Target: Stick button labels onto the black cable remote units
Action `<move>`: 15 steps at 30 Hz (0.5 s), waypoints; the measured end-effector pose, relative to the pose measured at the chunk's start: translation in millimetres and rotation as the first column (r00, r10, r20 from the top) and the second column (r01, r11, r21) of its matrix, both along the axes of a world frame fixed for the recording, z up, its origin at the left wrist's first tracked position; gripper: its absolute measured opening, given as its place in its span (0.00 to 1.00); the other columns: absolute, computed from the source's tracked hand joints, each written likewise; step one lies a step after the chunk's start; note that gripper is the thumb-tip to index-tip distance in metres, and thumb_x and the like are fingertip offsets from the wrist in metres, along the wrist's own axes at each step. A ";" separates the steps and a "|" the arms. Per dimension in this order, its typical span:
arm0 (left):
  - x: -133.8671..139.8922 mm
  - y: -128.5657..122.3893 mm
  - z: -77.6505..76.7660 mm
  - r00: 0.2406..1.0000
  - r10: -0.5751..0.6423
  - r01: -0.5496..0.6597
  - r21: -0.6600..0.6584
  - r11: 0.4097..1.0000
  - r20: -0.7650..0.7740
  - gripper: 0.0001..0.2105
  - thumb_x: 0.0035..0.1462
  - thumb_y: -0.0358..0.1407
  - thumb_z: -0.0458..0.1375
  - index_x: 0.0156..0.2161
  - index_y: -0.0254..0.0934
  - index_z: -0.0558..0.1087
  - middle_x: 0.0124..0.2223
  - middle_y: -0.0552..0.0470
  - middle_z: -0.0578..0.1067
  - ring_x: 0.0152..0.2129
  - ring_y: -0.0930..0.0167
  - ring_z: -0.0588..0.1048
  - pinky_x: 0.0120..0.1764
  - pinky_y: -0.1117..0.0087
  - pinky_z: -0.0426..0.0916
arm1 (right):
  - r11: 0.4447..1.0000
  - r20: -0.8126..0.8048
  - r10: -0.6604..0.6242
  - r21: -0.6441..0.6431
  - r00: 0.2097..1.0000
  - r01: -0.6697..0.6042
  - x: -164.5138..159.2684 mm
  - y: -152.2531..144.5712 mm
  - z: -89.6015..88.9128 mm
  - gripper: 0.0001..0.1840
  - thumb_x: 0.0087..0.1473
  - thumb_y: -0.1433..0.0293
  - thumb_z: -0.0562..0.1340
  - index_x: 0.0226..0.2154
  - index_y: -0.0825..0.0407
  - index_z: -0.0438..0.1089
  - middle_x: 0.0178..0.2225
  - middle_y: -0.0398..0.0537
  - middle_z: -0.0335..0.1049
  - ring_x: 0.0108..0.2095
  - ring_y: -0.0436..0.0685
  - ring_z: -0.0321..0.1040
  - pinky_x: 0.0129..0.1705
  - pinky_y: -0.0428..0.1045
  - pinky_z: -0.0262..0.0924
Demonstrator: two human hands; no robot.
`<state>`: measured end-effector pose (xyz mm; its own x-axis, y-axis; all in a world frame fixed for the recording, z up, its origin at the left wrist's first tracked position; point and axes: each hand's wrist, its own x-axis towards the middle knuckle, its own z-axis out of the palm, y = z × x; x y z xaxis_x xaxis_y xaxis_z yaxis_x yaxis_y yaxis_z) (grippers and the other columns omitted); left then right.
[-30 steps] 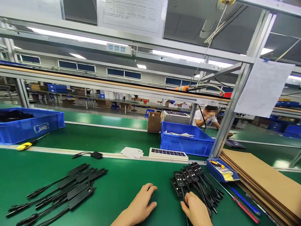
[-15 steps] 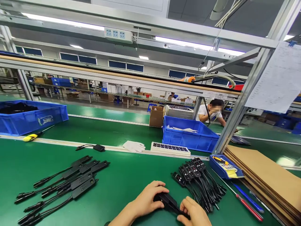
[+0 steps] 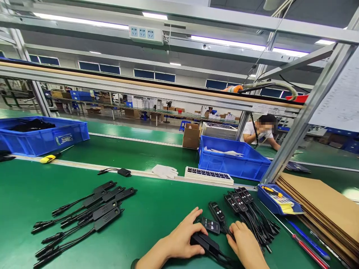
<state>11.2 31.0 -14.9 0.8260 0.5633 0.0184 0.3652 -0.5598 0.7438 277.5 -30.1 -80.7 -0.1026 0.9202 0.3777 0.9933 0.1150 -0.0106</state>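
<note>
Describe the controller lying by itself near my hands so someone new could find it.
Start at the fanned pile of black controllers right of centre on the green table. Just left of it, between both hands, lies one small controller, button face up, apart from the pile.

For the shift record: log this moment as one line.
left hand: on black controller | right hand: at controller pile | bench: green

No print is legible. The white label on the blue bin [image 3: 42,136] at ten o'clock, the paper sheet [image 3: 338,104] at two o'clock and the button markings on the black controllers [image 3: 238,200] are too small.
</note>
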 end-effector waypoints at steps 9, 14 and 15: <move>2.1 -1.0 3.6 0.994 -0.014 0.014 0.002 1.000 0.109 0.18 0.43 0.42 0.67 0.41 0.41 0.72 0.55 0.47 0.65 0.52 0.62 0.66 0.56 0.61 0.60 | 0.917 -0.448 -0.155 -0.397 0.881 -0.040 -40.5 -12.6 54.9 0.11 0.60 0.69 0.51 0.37 0.53 0.68 0.34 0.49 0.71 0.37 0.56 0.67 0.38 0.48 0.56; -3.7 11.3 -16.1 0.981 -0.032 0.011 0.107 0.994 0.192 0.18 0.48 0.41 0.62 0.47 0.46 0.72 0.54 0.48 0.69 0.50 0.61 0.69 0.52 0.63 0.65 | 0.867 -0.421 -0.224 -0.498 0.879 -0.018 -40.5 1.3 67.4 0.05 0.52 0.68 0.62 0.31 0.52 0.72 0.29 0.43 0.74 0.32 0.53 0.69 0.30 0.44 0.53; -5.0 15.4 -21.8 0.978 -0.047 0.017 0.146 0.989 0.203 0.20 0.49 0.41 0.61 0.50 0.48 0.71 0.53 0.49 0.69 0.50 0.62 0.69 0.52 0.63 0.66 | 0.866 -0.417 -0.231 -0.500 0.879 -0.009 -39.4 3.0 68.8 0.05 0.52 0.67 0.62 0.31 0.52 0.72 0.28 0.42 0.74 0.30 0.52 0.69 0.28 0.44 0.53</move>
